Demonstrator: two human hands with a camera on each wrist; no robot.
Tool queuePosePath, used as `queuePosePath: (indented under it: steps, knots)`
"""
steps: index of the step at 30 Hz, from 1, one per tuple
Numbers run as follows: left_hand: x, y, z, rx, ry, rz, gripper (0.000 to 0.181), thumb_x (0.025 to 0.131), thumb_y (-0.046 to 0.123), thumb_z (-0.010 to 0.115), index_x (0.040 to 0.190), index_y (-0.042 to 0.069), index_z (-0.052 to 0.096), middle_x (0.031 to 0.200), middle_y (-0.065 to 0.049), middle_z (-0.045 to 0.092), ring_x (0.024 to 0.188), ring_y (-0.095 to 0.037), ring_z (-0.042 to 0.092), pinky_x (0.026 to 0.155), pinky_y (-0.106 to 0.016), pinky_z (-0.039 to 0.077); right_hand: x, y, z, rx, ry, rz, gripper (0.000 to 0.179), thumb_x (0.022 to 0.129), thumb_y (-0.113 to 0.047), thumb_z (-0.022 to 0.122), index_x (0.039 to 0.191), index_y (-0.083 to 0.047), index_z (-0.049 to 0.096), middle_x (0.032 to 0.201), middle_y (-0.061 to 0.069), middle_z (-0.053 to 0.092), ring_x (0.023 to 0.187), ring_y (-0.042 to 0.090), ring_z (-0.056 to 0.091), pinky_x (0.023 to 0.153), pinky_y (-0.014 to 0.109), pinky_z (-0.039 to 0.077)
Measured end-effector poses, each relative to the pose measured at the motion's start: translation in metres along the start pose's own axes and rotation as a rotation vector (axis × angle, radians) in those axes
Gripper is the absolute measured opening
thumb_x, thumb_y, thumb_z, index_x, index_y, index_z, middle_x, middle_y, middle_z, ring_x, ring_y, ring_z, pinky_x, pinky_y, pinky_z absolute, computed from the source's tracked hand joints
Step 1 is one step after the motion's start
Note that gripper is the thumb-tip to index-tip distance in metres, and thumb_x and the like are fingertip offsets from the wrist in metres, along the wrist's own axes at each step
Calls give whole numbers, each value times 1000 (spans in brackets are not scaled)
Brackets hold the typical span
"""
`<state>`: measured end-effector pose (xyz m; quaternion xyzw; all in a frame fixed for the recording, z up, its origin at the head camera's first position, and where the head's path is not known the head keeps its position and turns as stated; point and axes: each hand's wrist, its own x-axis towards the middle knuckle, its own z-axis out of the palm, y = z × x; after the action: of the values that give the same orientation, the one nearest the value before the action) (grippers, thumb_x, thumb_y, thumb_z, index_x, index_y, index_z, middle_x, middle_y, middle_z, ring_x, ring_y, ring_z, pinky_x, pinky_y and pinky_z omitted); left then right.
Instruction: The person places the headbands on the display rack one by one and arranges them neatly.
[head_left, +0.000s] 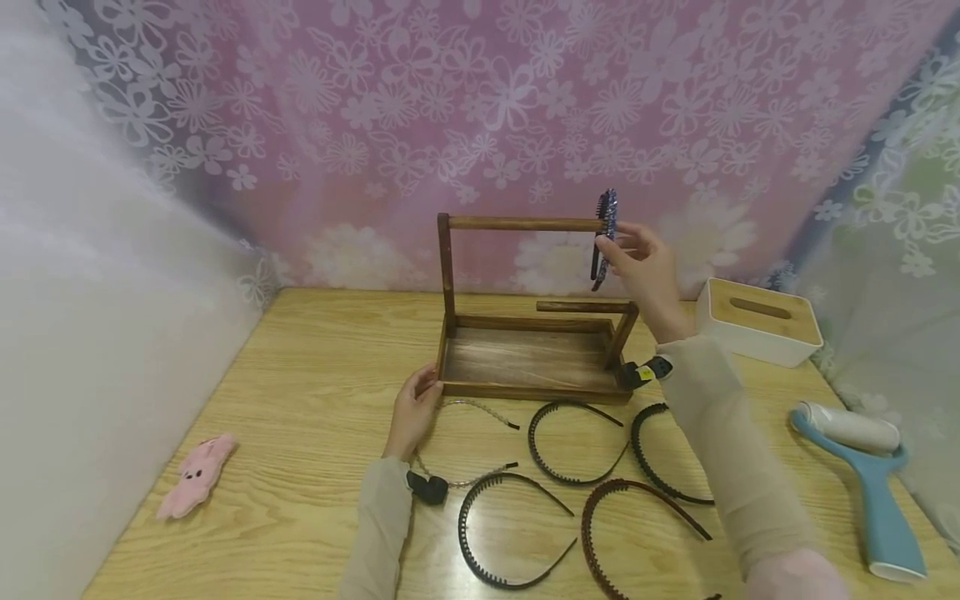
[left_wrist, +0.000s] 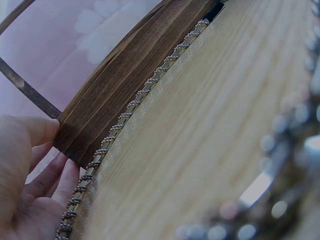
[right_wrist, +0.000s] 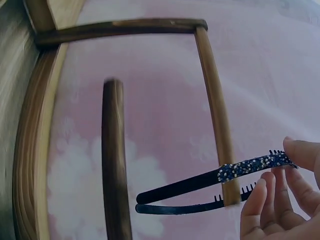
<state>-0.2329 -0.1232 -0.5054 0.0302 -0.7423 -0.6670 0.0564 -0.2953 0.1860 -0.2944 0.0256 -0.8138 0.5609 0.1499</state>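
Note:
A dark wooden stand has a tray base and two horizontal rods at different heights. My right hand pinches a headband with blue glittery stones and comb teeth at the free end of the upper rod. In the right wrist view the rod's tip passes between the headband's two arms. The lower rod is bare. My left hand grips the tray's front left corner, with the thumb on the wood and fingers below. Close by that hand lies a beaded headband on the table.
Several toothed headbands lie before the stand, among them a black one and a brown one. A tissue box and a blue-handled lint roller are at the right. A pink plush toy lies at the left of the table.

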Motion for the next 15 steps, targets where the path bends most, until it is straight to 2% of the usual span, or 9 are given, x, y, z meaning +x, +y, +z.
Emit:
queuePosePath:
  steps: [6, 7, 10, 15]
  knots:
    - [0, 1, 0, -4, -3, 3, 42, 98, 11, 57, 138, 1, 50, 136, -22, 54, 129, -35, 50, 112, -45, 41, 2, -4, 32, 33, -31, -9, 52, 93, -37, 66, 135, -8, 56, 97, -11, 57, 83, 2, 56, 70, 14, 53]
    - [2, -4, 0, 0, 1, 7, 42, 98, 12, 57, 138, 2, 51, 136, -21, 54, 128, -35, 51, 112, -45, 42, 2, -4, 38, 42, -39, -9, 51, 93, -36, 66, 135, -8, 56, 97, -10, 57, 83, 3, 56, 70, 14, 53]
    - [2, -4, 0, 8, 7, 8, 40, 98, 11, 58, 137, 3, 52, 133, -21, 56, 127, -34, 52, 111, -45, 43, 2, -5, 56, 62, -70, -10, 50, 93, -35, 66, 135, -10, 56, 98, -7, 58, 84, 5, 57, 70, 14, 52]
    - [2, -5, 0, 9, 11, 26, 40, 98, 10, 58, 136, 0, 52, 132, -22, 57, 125, -35, 53, 110, -45, 43, 0, -7, 88, 117, -118, -24, 46, 94, -30, 66, 135, -10, 57, 105, 3, 62, 86, 7, 57, 70, 17, 53]
